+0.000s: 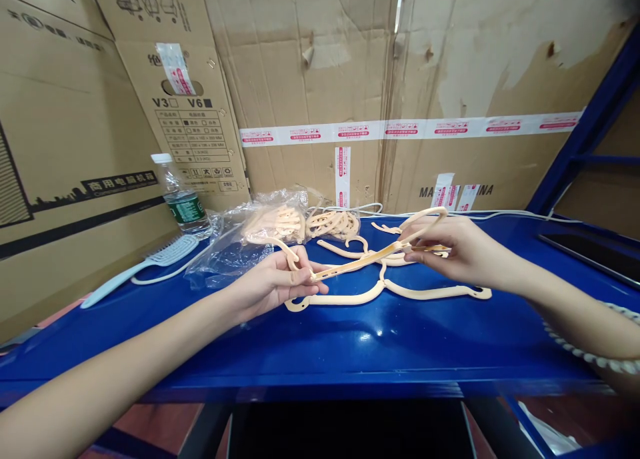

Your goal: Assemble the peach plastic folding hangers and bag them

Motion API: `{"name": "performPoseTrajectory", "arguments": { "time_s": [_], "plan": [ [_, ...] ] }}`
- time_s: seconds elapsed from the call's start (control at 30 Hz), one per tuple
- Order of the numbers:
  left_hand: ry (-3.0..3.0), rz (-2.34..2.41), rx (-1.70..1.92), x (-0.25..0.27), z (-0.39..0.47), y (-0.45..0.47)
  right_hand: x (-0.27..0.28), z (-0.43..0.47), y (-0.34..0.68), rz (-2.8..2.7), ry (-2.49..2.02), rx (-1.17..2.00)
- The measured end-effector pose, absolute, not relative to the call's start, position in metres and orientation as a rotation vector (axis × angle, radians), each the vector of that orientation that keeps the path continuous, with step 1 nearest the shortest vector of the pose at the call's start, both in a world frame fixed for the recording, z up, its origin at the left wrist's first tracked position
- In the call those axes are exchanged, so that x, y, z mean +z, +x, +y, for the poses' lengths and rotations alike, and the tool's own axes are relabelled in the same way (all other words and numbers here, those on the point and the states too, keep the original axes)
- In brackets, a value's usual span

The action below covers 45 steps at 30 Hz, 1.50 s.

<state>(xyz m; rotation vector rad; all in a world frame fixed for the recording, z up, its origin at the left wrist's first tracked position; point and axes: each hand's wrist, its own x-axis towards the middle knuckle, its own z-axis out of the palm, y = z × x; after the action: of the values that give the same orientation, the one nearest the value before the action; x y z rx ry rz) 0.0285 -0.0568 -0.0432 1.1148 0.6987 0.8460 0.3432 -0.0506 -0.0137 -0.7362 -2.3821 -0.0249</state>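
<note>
A beige plastic folding clothes hanger (357,264) is held above the blue tabletop, its narrow slotted bar running between both hands. My left hand (280,277) pinches its left joint between thumb and fingers, where a curved piece bends up and away to the left. At the other end, my right hand (453,247) grips the hanger near the joint, with a hook-like curve arching above the fingers; part of the hanger is hidden by those fingers. Below and behind the held piece, another beige hanger (430,290) lies spread on the tabletop. More beige hanger pieces (341,249) lie behind it, partly covered.
Clear plastic bags with beige hanger parts (333,224) lie at the back. Leftward are a pale blue hairbrush (145,267), a water bottle (183,202) and a white cable. A dark flat device (597,262) sits at right. Cardboard (310,79) walls the blue table (310,352).
</note>
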Motion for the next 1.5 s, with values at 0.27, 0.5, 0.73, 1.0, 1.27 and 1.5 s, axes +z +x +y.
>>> {"name": "performPoseTrajectory", "arguments": {
  "time_s": [0.27,0.5,0.73,1.0,1.27,1.5],
  "plan": [
    [1.044,0.887,0.962,-0.045,-0.055,0.029,-0.020,-0.059,0.332,-2.354,-0.674,-0.066],
    [1.085,0.779,0.922,-0.043,-0.053,0.027,-0.020,-0.054,0.337,-2.312,-0.697,-0.091],
    [1.103,0.753,0.904,-0.041,-0.054,0.025,-0.019,-0.053,0.337,-2.281,-0.770,-0.042],
    [1.163,0.839,0.974,-0.043,-0.055,0.023,-0.021,-0.061,0.331,-2.304,-0.687,-0.039],
    [1.301,0.884,1.176,-0.048,-0.056,0.025,-0.024,-0.067,0.327,-2.315,-0.678,0.040],
    [1.352,0.814,1.266,-0.048,-0.056,0.028,-0.020,-0.069,0.323,-2.145,-0.864,0.507]
  ]
}}
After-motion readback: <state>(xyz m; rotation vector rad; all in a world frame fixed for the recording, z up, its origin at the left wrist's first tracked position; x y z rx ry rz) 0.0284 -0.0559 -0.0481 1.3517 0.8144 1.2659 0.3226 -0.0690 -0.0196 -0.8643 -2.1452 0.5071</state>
